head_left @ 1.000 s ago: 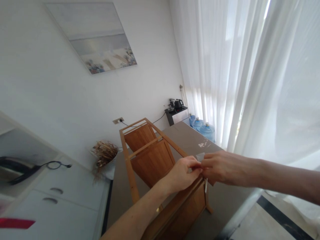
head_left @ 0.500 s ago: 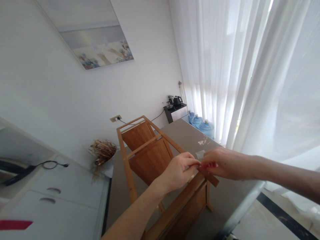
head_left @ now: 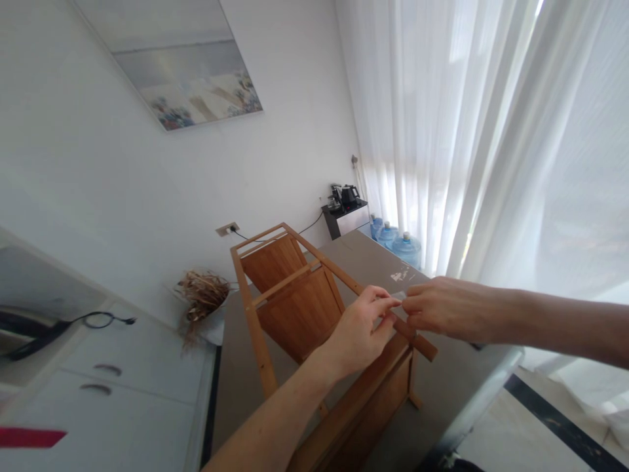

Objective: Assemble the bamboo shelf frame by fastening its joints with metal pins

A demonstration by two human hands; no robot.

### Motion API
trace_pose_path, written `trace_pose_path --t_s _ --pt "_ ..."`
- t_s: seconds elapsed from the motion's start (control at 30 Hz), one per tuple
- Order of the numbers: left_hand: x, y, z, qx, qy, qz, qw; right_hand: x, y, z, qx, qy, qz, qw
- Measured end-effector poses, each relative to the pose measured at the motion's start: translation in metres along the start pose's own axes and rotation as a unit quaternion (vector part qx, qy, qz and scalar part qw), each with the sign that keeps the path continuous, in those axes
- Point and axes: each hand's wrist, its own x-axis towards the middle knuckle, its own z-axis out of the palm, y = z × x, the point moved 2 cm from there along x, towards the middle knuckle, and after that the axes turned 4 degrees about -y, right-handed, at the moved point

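Observation:
A wooden shelf rack (head_left: 295, 314) with slatless brown panels lies tilted on the grey table. Over its near right corner my two hands meet. My left hand (head_left: 361, 331) is closed, with thumb and index finger pinching at a small clear plastic bag (head_left: 399, 296). From the right, my right hand (head_left: 432, 306) reaches in with curled fingers, gripping the other side of the bag. Most of the bag is covered by fingers, and what it contains cannot be made out. The end of a wooden rail (head_left: 425, 347) sticks out just below my right hand.
The grey table (head_left: 354, 252) has pale scraps (head_left: 400, 275) near its right edge. Beyond stand blue water bottles (head_left: 407, 249) and a cabinet with a black kettle (head_left: 350, 195). At left are a pot of dried plants (head_left: 204, 295) and a white cabinet (head_left: 142, 393).
My hands have drawn slightly apart at the fingertips; the right hand has turned and risen a little. Less of the plastic bag shows above the fingers. The view has shifted slightly.

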Motion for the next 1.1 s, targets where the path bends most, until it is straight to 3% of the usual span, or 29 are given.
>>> trace_pose_path --t_s 0.17,0.3,0.4,0.57,0.77,0.97,1.1 --pt "0.000 0.000 -0.001 0.006 0.002 0.000 1.000 0.002 -0.004 -0.006 -0.021 -0.050 0.045 0.997" --pt "0.000 -0.002 -0.001 0.007 0.005 -0.003 1.000 0.004 -0.005 -0.010 0.144 -0.078 0.119 0.979" --pt "0.000 -0.001 -0.002 0.009 0.001 -0.016 1.000 0.005 -0.001 -0.005 0.303 -0.090 0.139 0.938" --pt "-0.001 0.006 -0.007 0.021 -0.001 -0.024 0.999 0.002 0.009 0.014 0.492 -0.094 0.188 0.845" --pt "-0.004 0.023 0.010 0.111 -0.047 0.043 0.992 -0.003 0.009 0.022 0.548 -0.051 0.208 0.809" --pt "-0.003 0.034 0.034 0.184 -0.024 0.001 0.983 -0.007 0.005 0.028 0.583 -0.013 0.235 0.778" --pt "-0.003 0.039 0.033 0.179 -0.038 -0.016 0.983 -0.012 0.006 0.030 0.588 0.001 0.250 0.769"
